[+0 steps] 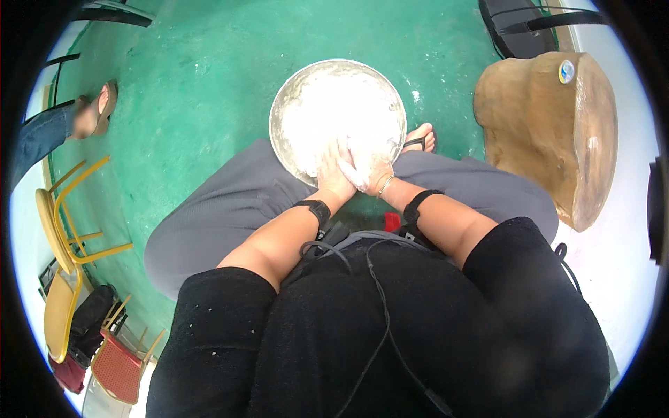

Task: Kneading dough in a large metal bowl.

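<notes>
Touching bare hands (335,173) together; cannot tell grip closure; may spill white powder (341,104) by tilting round silver-metal bowl (280,132).

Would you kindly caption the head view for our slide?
Left hand and right hand meet at a metal bowl of white material.

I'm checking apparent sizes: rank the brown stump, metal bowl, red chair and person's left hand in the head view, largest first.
1. Brown stump
2. Metal bowl
3. Red chair
4. Left hand
</notes>
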{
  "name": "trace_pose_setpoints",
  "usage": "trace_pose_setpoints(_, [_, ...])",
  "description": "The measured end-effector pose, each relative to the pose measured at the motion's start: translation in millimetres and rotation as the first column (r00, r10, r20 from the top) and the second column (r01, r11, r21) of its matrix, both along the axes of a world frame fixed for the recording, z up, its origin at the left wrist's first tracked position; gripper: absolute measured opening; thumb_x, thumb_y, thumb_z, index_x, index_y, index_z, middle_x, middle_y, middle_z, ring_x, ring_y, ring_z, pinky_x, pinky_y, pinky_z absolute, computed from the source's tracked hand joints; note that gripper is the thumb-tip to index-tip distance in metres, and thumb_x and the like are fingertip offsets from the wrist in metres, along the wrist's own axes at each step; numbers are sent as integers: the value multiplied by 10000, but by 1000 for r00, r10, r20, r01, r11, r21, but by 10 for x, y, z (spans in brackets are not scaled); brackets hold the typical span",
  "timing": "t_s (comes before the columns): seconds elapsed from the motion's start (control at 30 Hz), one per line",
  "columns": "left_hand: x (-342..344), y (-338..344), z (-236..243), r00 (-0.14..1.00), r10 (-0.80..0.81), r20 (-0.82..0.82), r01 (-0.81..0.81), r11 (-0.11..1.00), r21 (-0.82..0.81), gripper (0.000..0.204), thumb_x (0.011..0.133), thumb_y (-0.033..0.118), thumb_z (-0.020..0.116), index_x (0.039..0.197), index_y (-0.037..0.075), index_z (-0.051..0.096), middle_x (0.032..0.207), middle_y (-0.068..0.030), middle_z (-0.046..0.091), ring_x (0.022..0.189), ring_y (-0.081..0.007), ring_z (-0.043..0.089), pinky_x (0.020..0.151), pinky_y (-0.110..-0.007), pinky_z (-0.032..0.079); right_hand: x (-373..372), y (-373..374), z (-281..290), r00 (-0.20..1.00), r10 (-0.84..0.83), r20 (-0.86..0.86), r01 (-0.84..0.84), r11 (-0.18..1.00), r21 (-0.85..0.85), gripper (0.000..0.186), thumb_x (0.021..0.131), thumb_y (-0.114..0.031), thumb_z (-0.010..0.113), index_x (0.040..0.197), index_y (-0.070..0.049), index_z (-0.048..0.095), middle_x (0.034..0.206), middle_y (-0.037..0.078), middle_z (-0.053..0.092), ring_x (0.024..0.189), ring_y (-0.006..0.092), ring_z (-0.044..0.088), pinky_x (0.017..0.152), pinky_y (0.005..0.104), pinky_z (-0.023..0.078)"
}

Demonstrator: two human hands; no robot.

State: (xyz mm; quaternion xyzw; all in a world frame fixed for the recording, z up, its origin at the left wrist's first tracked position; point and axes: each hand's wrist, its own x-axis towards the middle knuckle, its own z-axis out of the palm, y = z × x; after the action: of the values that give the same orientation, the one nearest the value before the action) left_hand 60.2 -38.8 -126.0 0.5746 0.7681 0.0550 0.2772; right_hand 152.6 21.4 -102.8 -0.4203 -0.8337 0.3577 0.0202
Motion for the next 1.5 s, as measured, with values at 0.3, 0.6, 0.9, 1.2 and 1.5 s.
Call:
trace_pose_setpoints(0.3, [-327, 291, -532, 1000, -15, -27, 16, 999, 31, 610, 832, 240, 428, 1333, -27, 206, 1320, -250, 279, 1251, -411, 221, 1041, -512, 129, -208, 492, -599, 947, 301, 117, -303, 953, 5, 668, 725, -532, 507, 1211, -78, 450, 1196, 182, 491, 1124, 332, 450, 967, 482, 303])
trace_pose_setpoints(0.6, [-421, 931, -675, 936, 327, -134, -327, 945, 20, 625, 796, 339, 510, 1265, -40, 343, 1302, -202, 352, 1236, -339, 305, 1021, -479, 209, -614, 1214, -942, 949, 302, -90, -292, 950, 105, 595, 712, -585, 510, 1104, -141, 569, 1115, 171, 562, 1026, 351, 521, 892, 438, 400])
trace_pose_setpoints(0.9, [-295, 1195, -391, 881, 467, 79, -447, 875, -186, 926, 568, 392, 779, 1282, -26, 366, 1208, -213, 485, 1104, -299, 497, 928, -344, 407, -839, 1686, -249, 858, 465, 220, -451, 886, -111, 466, 793, -524, 468, 944, -122, 650, 932, 141, 640, 856, 331, 602, 754, 440, 465])
trace_pose_setpoints(1.2, [-1054, 1980, -669, 663, 215, 717, -43, 967, -250, 669, 783, 469, 521, 1188, -63, 492, 1246, -230, 479, 1133, -322, 484, 944, -365, 386, -67, 1325, -531, 919, -368, -145, 383, 918, 101, 439, 810, -400, 532, 1093, -70, 593, 1104, 169, 587, 1019, 305, 552, 859, 371, 432])
trace_pose_setpoints(1.5, [-671, 2153, -430, 840, 309, 446, -128, 912, -390, 853, 792, 664, 347, 1237, -57, 452, 1317, -239, 400, 1252, -331, 362, 1027, -362, 281, -82, 1702, -470, 880, -472, 60, 456, 801, -389, 554, 875, -474, 438, 1302, -122, 434, 1223, 158, 512, 1046, 226, 521, 893, 318, 400])
